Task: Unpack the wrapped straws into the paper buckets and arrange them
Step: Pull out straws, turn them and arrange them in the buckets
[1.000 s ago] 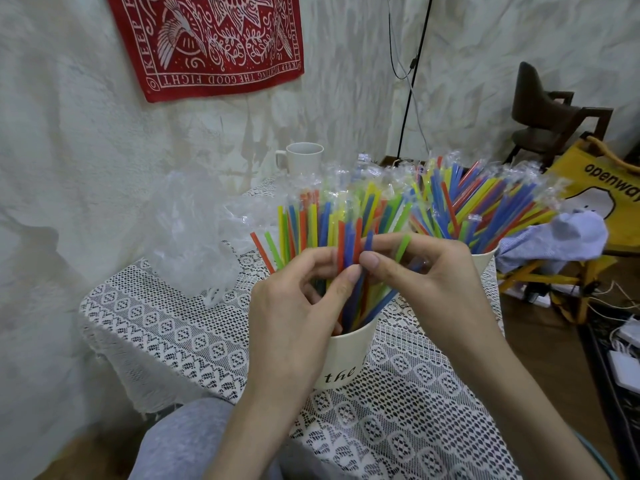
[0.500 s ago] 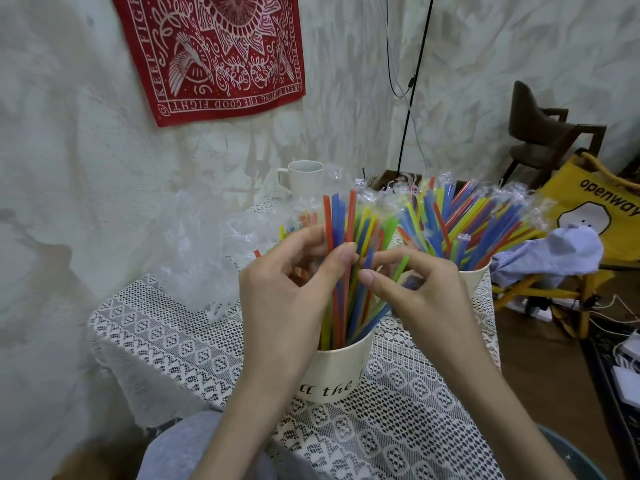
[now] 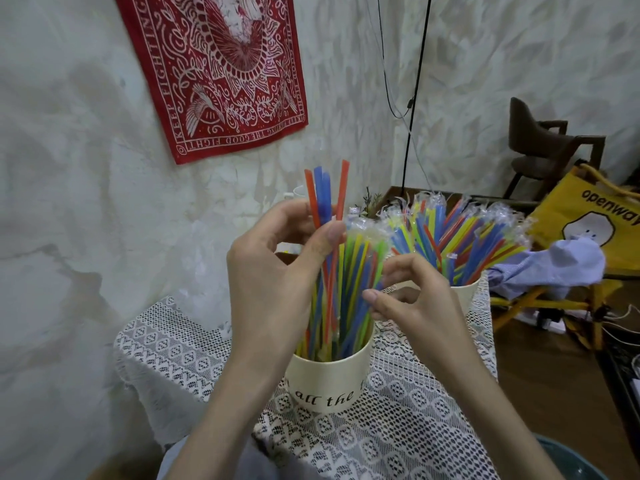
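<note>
**Asker:** What step is the person on?

**Describer:** Judging from the scene, the sorting and arranging stage. At the centre of the frame the left hand [image 3: 277, 271] pinches a small bunch of thin unwrapped plastic straws, red and blue [image 3: 323, 199], between thumb and fingers, their tips raised above the rest. Their lower ends run down into the cream paper bucket with black lettering [image 3: 329, 379], bottom centre, which stands packed with bright straws, some in clear wrappers.

**Asker:** And the other hand?

**Describer:** The right hand [image 3: 415, 306], just right of centre, has its fingers curled against the bundle. Whether it holds a straw or only steadies the bunch cannot be told.

**Asker:** Are there more straws?

**Describer:** Yes. A second cream paper bucket [image 3: 465, 297], right of centre and partly hidden behind the right hand, holds straws in crinkled clear wrappers [image 3: 460, 233], fanned outward.

**Asker:** What does the next move call for?

**Describer:** Probably drawing the raised bunch clear without dragging neighbours along, so the right hand would need to hold the others down. A light bucket may tip.

**Asker:** How much room is there?

**Describer:** Little. Both buckets sit on a small table under a white lace cloth [image 3: 398, 427], whose left edge falls away at lower left and right edge lies just beyond the second bucket. A pale mottled wall [image 3: 86, 202] stands behind, with open air above the straws.
</note>
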